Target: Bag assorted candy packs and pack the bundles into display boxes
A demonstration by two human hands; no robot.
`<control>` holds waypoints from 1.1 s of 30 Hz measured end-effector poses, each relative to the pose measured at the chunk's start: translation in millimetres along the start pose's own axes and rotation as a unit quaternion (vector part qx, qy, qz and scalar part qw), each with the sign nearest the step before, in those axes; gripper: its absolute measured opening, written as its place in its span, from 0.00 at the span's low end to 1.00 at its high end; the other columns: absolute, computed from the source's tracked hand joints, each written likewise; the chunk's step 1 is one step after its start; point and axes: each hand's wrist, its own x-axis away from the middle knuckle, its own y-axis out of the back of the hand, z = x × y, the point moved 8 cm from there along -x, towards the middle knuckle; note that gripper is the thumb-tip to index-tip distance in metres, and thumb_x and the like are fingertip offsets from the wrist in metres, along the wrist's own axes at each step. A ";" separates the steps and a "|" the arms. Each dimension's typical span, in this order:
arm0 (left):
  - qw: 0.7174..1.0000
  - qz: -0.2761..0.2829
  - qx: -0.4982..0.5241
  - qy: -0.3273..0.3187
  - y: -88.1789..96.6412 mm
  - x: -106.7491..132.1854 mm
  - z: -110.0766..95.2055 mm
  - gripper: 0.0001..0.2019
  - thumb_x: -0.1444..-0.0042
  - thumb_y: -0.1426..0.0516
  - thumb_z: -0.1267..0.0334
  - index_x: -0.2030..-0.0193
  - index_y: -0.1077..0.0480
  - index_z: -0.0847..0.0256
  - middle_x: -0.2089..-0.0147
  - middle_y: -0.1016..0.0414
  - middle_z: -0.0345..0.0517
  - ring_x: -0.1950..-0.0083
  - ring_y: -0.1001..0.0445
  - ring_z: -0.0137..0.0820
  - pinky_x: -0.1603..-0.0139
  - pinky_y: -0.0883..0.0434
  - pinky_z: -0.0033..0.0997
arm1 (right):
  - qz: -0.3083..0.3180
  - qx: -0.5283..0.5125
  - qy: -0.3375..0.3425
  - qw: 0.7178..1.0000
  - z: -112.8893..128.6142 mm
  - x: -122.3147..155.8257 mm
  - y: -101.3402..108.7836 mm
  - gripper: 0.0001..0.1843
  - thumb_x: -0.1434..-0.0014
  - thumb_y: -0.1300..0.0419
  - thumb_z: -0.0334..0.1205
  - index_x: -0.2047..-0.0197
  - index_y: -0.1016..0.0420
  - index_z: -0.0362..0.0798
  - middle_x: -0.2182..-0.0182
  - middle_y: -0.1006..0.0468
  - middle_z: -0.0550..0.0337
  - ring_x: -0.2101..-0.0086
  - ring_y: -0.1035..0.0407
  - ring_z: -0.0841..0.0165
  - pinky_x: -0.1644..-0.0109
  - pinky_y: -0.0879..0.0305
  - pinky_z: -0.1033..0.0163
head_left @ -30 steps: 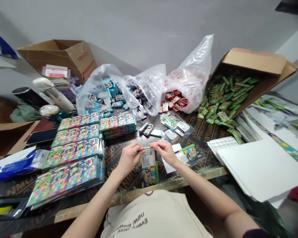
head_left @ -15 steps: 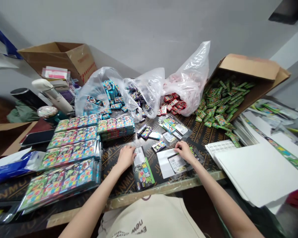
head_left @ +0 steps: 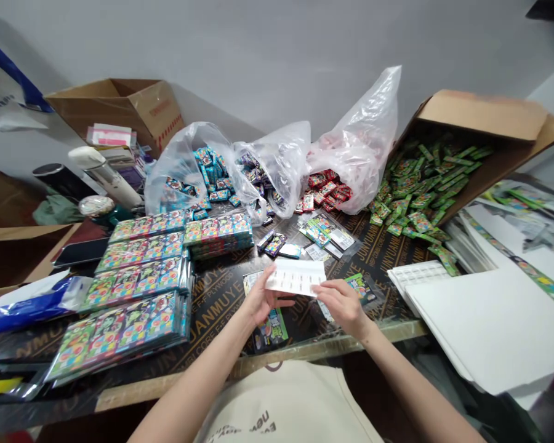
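My left hand (head_left: 260,300) holds up a white sheet of small stickers (head_left: 296,277) by its left edge, a little above the dark table (head_left: 221,289). At the sheet's lower right edge, my right hand (head_left: 343,304) has its fingers curled together against the paper. A green and black packet in a clear sleeve (head_left: 270,325) lies flat on the table under my left hand. Another clear-sleeved green packet (head_left: 361,287) lies just right of my right hand.
Rows of stacked colourful packets (head_left: 138,289) fill the left side. Three clear bags of blue (head_left: 198,178), purple (head_left: 263,178) and red (head_left: 332,184) small packs stand behind, and a tipped cardboard box spills green packs (head_left: 415,191). White sheets (head_left: 484,314) lie at right.
The sleeved packet was laid down on the table. My right hand reached right to the white sheet, and now both hands hold that sheet raised over the table.
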 end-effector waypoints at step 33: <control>0.946 -0.052 -0.209 -0.244 6.0 31.8 -41.2 0.11 0.59 0.37 0.66 0.67 0.27 0.64 0.68 0.26 0.43 0.67 0.28 0.30 0.65 0.31 0.27 | -0.081 -0.399 -0.318 0.856 -35.3 -17.2 -24.8 0.22 0.59 0.32 0.39 0.57 0.24 0.49 0.58 0.23 0.57 0.59 0.30 0.61 0.55 0.34 0.56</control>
